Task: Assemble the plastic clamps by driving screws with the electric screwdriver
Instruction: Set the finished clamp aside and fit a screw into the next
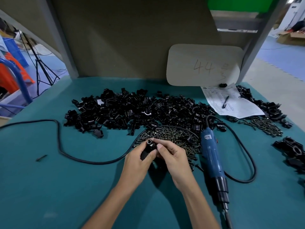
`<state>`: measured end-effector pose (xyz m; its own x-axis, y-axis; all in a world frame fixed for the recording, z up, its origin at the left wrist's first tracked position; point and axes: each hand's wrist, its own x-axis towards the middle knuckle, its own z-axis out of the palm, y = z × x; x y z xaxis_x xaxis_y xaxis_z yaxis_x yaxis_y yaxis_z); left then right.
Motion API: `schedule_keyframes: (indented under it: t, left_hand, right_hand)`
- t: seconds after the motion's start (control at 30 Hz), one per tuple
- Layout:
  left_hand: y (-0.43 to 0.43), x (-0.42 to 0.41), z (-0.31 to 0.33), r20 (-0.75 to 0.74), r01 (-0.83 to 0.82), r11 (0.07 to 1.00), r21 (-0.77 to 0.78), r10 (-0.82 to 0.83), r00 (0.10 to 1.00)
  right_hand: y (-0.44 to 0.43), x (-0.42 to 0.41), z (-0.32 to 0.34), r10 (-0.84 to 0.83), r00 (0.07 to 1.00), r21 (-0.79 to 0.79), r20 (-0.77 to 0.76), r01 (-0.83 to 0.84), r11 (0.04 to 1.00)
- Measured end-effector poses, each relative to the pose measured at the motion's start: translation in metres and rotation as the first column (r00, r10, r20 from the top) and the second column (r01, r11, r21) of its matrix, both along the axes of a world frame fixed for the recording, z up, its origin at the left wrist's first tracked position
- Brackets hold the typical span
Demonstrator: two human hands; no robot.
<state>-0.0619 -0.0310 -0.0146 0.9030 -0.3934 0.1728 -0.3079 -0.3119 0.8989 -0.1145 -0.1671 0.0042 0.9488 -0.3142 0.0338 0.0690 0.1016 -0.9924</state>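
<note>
My left hand (137,160) grips a black plastic clamp (147,149) just above the teal table, its round hole facing up. My right hand (173,156) pinches the same clamp from the right, thumb against its side; what else the fingers hold is hidden. Right behind my hands lies a heap of dark screws (175,136). The blue electric screwdriver (212,156) lies on the table to the right of my right hand, bit end toward me, nobody holding it.
A wide pile of loose black clamp parts (132,109) spans the table behind the screws. The screwdriver's black cable (66,152) loops left and right. A second screw heap (264,124), assembled clamps (290,149), paper with pen (231,103) sit right. One stray screw (41,157) lies left.
</note>
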Motion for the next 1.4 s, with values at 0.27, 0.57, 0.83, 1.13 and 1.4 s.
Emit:
schedule_keyframes:
  t: [0.27, 0.57, 0.83, 1.13, 1.4]
  left_hand:
    - [-0.001, -0.001, -0.006, 0.032, -0.026, 0.999, 0.044, 0.024, 0.999]
    - [0.001, -0.001, -0.005, 0.049, -0.031, 0.999, -0.02, 0.031, 0.998]
    - [-0.001, -0.001, -0.006, 0.044, -0.001, 1.0, -0.024, 0.002, 0.999]
    - [-0.001, -0.001, -0.003, 0.031, 0.035, 0.999, -0.008, -0.035, 0.999]
    - [0.001, 0.0, -0.004, 0.01, 0.066, 0.998, -0.022, -0.066, 0.998]
  right_hand:
    - [0.005, 0.002, -0.001, -0.083, 0.996, 0.099, -0.045, 0.087, 0.991]
    - [0.001, 0.001, -0.004, -0.015, 0.999, 0.141, -0.044, 0.021, 0.99]
    - [-0.004, 0.001, -0.008, 0.008, 0.998, 0.162, -0.069, 0.003, 0.987]
    - [-0.005, -0.002, -0.006, 0.028, 0.998, 0.179, -0.048, -0.019, 0.984]
    - [-0.005, 0.0, -0.005, 0.034, 0.998, 0.169, -0.049, -0.025, 0.985]
